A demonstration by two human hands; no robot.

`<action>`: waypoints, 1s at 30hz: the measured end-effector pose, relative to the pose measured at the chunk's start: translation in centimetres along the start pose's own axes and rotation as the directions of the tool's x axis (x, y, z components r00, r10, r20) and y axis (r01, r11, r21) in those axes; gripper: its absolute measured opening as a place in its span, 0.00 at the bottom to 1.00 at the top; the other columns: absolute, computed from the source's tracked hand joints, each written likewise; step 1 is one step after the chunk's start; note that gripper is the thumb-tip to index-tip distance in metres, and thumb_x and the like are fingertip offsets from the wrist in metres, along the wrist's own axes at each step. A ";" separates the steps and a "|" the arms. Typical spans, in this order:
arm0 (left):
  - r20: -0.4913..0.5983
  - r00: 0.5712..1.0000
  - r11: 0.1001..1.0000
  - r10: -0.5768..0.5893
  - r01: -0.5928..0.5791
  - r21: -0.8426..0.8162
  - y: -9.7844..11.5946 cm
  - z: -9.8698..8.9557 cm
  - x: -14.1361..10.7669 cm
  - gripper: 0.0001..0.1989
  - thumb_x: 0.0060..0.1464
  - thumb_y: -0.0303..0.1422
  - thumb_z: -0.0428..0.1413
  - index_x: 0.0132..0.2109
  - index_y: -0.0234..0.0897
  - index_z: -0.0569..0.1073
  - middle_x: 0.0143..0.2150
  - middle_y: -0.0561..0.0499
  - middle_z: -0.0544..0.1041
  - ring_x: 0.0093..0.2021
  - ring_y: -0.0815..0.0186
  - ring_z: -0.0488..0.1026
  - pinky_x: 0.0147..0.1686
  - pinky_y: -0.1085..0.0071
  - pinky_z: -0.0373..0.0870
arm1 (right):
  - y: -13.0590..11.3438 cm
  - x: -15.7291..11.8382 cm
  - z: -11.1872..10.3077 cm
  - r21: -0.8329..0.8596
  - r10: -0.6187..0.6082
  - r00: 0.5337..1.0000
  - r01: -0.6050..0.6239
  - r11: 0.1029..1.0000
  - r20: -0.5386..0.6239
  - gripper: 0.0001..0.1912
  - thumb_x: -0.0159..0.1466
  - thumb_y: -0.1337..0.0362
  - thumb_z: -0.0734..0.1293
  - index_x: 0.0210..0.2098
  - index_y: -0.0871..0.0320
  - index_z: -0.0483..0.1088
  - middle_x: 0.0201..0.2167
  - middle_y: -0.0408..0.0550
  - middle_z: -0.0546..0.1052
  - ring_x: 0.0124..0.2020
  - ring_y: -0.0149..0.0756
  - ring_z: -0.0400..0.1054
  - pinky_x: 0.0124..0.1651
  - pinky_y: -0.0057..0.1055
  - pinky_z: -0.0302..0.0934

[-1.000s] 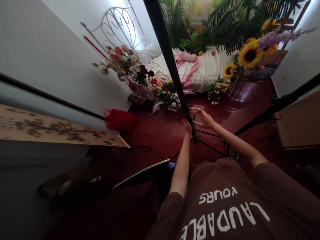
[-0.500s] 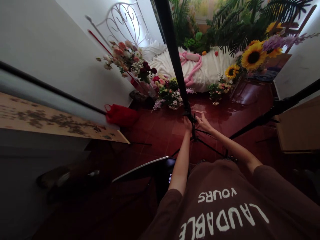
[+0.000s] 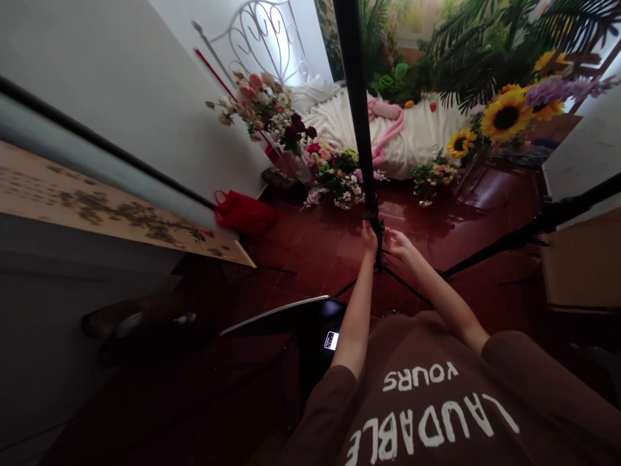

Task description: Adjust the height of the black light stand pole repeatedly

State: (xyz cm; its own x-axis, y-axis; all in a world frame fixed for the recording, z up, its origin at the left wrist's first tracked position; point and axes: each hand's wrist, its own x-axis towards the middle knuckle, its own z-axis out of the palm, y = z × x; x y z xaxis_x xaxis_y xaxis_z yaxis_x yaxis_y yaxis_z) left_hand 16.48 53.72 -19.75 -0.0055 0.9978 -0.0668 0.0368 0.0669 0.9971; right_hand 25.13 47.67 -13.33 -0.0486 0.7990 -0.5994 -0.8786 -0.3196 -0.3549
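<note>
A black light stand (image 3: pixel 359 123) rises from the floor in front of me, its pole leaning toward the top of the view. My left hand (image 3: pixel 369 239) is closed around the pole at a dark collar low on the stand, just above the spread legs. Close against the right side of the same collar is my right hand (image 3: pixel 400 244), its fingers curled together. Whatever small part lies between those fingers is too dark and small to make out.
Flower bunches (image 3: pixel 334 171) and sunflowers (image 3: pixel 504 120) stand before a white-draped bed (image 3: pixel 417 142). A red bag (image 3: pixel 245 212) lies left on the red floor. Another black pole (image 3: pixel 514 236) slants in from the right beside a cardboard box (image 3: pixel 579 265). A lit phone (image 3: pixel 332 340) shows below my left forearm.
My right hand's fingers have gone from spread to curled, drawn in beside the pole. My left hand stays on the stand. The whole view has shifted slightly.
</note>
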 end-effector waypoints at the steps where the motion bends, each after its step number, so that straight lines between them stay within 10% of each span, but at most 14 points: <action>1: -0.039 0.999 1.000 0.013 -0.012 0.010 -0.2 -0.1 -0.5 0.27 0.70 0.48 0.37 0.53 0.36 0.73 0.54 0.39 0.77 0.57 0.61 0.74 0.61 0.64 0.66 | 0.0 -0.6 -0.3 0.003 -0.003 1.000 0.003 1.000 -0.014 0.13 0.72 0.63 0.62 0.54 0.63 0.68 0.46 0.52 0.77 0.43 0.35 0.75 0.44 0.34 0.74; 7: -0.313 0.950 0.995 -0.018 0.049 0.091 -2.9 0.4 -5.8 0.14 0.69 0.37 0.43 0.47 0.33 0.69 0.53 0.37 0.73 0.55 0.59 0.70 0.61 0.59 0.63 | -1.9 -6.6 -6.9 0.001 -0.024 0.985 0.025 1.000 -0.170 0.09 0.69 0.71 0.57 0.44 0.60 0.66 0.38 0.56 0.81 0.38 0.36 0.80 0.35 0.27 0.77; 17: 0.161 0.979 0.992 0.129 -0.129 -0.008 -0.9 10.0 -11.6 0.11 0.67 0.39 0.47 0.44 0.37 0.68 0.47 0.41 0.71 0.45 0.62 0.70 0.52 0.61 0.67 | -4.9 -19.4 -21.9 -0.113 -0.361 0.807 0.351 0.930 -0.467 0.10 0.56 0.72 0.63 0.33 0.50 0.69 0.32 0.46 0.82 0.28 0.34 0.80 0.27 0.27 0.78; 24: 0.605 0.707 0.931 0.365 -0.254 -0.263 4.5 19.6 -14.9 0.23 0.66 0.50 0.45 0.52 0.37 0.70 0.53 0.39 0.72 0.50 0.61 0.72 0.54 0.60 0.69 | -8.1 -25.5 -22.1 -0.075 -0.525 0.677 0.575 0.815 -0.516 0.11 0.64 0.70 0.59 0.38 0.53 0.72 0.33 0.45 0.82 0.29 0.27 0.78 0.28 0.19 0.73; 30: 0.746 0.515 0.906 0.423 -0.234 -0.352 6.7 25.7 -18.2 0.27 0.65 0.53 0.47 0.58 0.39 0.70 0.58 0.39 0.73 0.59 0.59 0.71 0.61 0.60 0.66 | -14.6 -28.3 -20.2 -0.329 -0.634 0.636 0.543 0.773 -0.439 0.09 0.70 0.59 0.61 0.43 0.54 0.70 0.40 0.48 0.81 0.32 0.31 0.77 0.28 0.23 0.71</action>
State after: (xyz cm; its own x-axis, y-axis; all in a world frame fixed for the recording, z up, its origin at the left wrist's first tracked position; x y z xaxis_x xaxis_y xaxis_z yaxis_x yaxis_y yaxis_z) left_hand 42.50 36.04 -12.79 0.7579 0.5443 0.3597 -0.3174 -0.1741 0.9322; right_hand 48.97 19.39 -5.68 0.7351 0.4874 -0.4713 -0.5486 0.0191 -0.8359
